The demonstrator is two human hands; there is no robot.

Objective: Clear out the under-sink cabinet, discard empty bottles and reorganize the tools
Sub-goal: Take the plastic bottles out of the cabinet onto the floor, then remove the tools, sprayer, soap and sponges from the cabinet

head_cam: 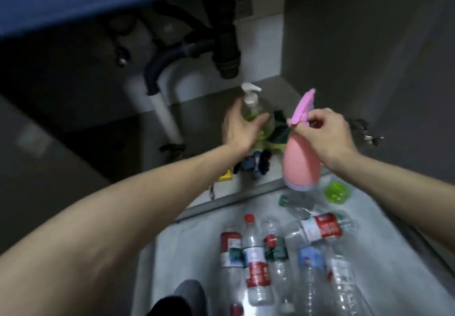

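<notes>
Nearest, a dark-clad knee [189, 293] at btm edge, on a pale sheet [157, 266] spread on the floor in front of the cabinet. On the sheet lie clear plastic bottles [258, 261] side by side, approx six, mostly w/ red-and-white labels, one w/ a dark green label, one w/ a blue label [310, 259]; print too blurred to read, no brand legible. Further up the sheet, a crushed clear bottle w/ a green cap [285, 200] and a lime-green round lid [335, 192]. Above the cabinet's front edge the right hand [325, 136] grips the neck of a pink spray bottle [301, 161] under its pink trigger head, fingers curled round it, bottle held in the air, tilted. On the cabinet floor [138, 140]: a yellow item [225, 175], dark blue/black cloth bits [253, 164], green stuff behind. The left hand [240, 128] wraps round a clear pump bottle [253, 116] of yellow-green liquid, white pump on top, standing inside the cabinet. Behind: white pipe [167, 121], black drain trap [226, 54], blue sink edge [73, 0] overhead.
</notes>
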